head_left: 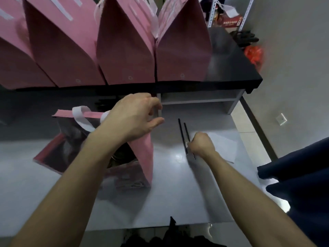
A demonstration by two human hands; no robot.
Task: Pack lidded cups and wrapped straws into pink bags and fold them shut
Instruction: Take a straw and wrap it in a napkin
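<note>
An open pink bag (142,154) with white handles stands on the grey table (169,193), left of centre. Dark shapes that look like cups show inside it, blurred. My left hand (135,116) hovers over the bag's right top edge, fingers loosely curled and holding nothing. To the right, my right hand (201,145) grips two black wrapped straws (182,132), which stick out away from me above the table.
Several closed pink bags (124,50) stand in a row on a black counter (231,68) behind the table. A sheet of white paper (224,141) lies under my right hand. A dark blue cloth (299,175) is at the right edge. Orange plastic (253,54) lies on the floor.
</note>
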